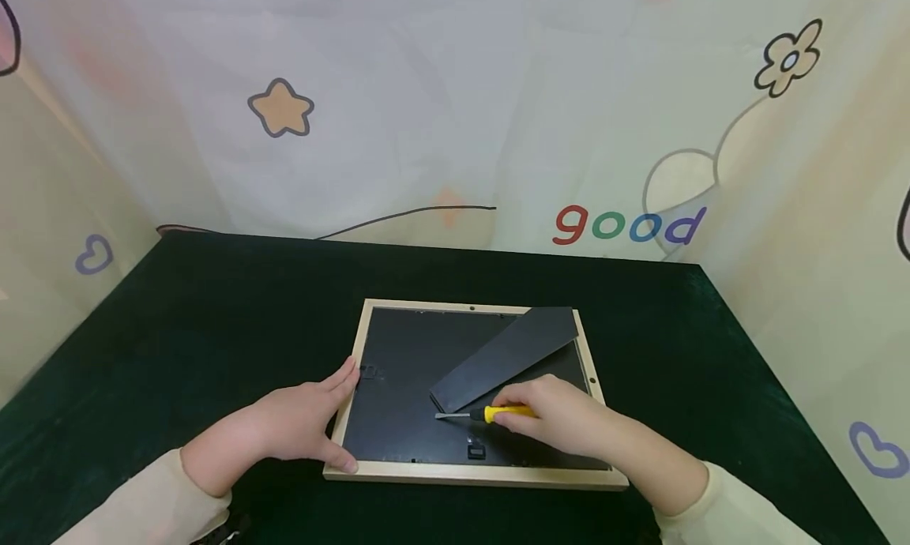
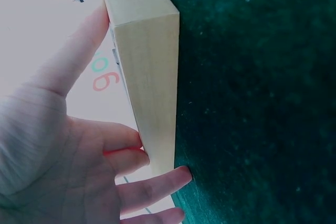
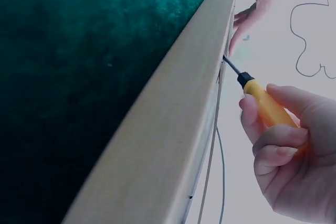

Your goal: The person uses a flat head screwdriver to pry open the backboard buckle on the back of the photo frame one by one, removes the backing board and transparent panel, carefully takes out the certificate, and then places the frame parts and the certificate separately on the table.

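Note:
A picture frame (image 1: 476, 473) with a pale wooden border lies face down, its black backing board (image 1: 398, 371) upward. Across the board's right half slants a black stand leg (image 1: 508, 355). My left hand (image 1: 302, 419) rests on the frame's left side, thumb at the near corner and fingers extended along the edge. In the left wrist view, the fingers lie beside the wooden side. My right hand (image 1: 558, 419) grips a yellow-handled screwdriver (image 3: 270, 106). Its flat tip points left over the board, near the lower end of the leg; whether it touches is unclear.
A dark green cloth (image 1: 213, 316) covers the table around the frame. A pale printed curtain (image 1: 426, 95) rises behind and at both sides. Near the frame's front border sits a small black hanger (image 1: 476, 450); another hanger (image 1: 368, 372) is by the left border.

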A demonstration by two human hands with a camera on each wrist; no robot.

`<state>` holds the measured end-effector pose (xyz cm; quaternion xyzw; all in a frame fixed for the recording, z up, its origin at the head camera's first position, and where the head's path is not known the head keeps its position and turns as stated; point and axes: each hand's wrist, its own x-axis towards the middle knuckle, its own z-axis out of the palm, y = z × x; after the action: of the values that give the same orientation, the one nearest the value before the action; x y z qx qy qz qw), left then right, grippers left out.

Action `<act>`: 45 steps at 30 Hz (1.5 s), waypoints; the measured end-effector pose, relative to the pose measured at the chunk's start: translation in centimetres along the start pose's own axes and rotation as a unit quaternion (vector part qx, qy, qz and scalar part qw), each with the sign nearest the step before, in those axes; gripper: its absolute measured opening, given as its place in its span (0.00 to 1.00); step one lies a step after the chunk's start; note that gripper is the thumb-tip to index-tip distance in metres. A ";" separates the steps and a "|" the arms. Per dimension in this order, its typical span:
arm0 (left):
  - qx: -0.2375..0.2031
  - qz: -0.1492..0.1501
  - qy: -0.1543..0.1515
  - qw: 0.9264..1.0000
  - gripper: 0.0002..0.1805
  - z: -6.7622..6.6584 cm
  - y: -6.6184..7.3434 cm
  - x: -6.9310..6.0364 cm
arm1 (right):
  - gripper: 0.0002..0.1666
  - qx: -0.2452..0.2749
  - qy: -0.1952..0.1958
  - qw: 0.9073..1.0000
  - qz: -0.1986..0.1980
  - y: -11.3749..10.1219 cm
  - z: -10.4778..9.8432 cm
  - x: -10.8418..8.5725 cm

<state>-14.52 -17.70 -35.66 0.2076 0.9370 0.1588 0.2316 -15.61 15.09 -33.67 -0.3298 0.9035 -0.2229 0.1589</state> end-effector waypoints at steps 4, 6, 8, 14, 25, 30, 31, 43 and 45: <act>0.013 0.001 0.000 1.000 0.65 -0.3 0.1 0.1 | 0.17 -0.024 -0.014 0.999 -0.022 -0.3 -0.4 0.7; 0.018 0.002 0.001 1.000 0.66 -0.4 0.1 0.2 | 0.17 -0.043 -0.013 0.999 -0.027 -0.5 -0.5 1.2; 0.023 0.000 0.000 1.000 0.66 -0.4 0.1 0.1 | 0.16 -0.059 -0.007 0.998 -0.029 -0.7 -0.6 1.7; 0.041 0.001 -0.007 0.999 0.67 0.0 0.1 -0.1 | 0.13 -0.090 0.003 0.995 -0.036 -1.3 -0.3 2.7; 0.059 0.017 0.013 0.998 0.66 -0.1 0.4 0.0 | 0.14 -0.072 -0.003 0.997 -0.024 -1.6 -0.3 4.5; 0.056 0.010 0.011 0.998 0.68 -0.1 0.6 -0.2 | 0.18 -0.062 -0.029 0.998 -0.016 -1.9 0.3 5.3; 0.061 0.009 0.012 0.998 0.69 -0.2 0.5 -0.2 | 0.18 -0.060 -0.033 0.997 -0.019 -2.0 0.4 5.4; 0.041 -0.006 -0.002 0.999 0.73 -0.2 0.2 0.1 | 0.21 -0.080 -0.048 0.993 -0.069 -2.6 0.7 7.0; 0.040 -0.005 -0.004 0.999 0.73 -0.1 0.1 0.3 | 0.23 -0.080 -0.045 0.994 -0.062 -2.6 0.9 7.1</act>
<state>-14.71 -17.47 -35.63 0.2128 0.9428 0.1190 0.2272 -19.07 8.25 -34.09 -0.4065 0.8883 -0.1438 0.1583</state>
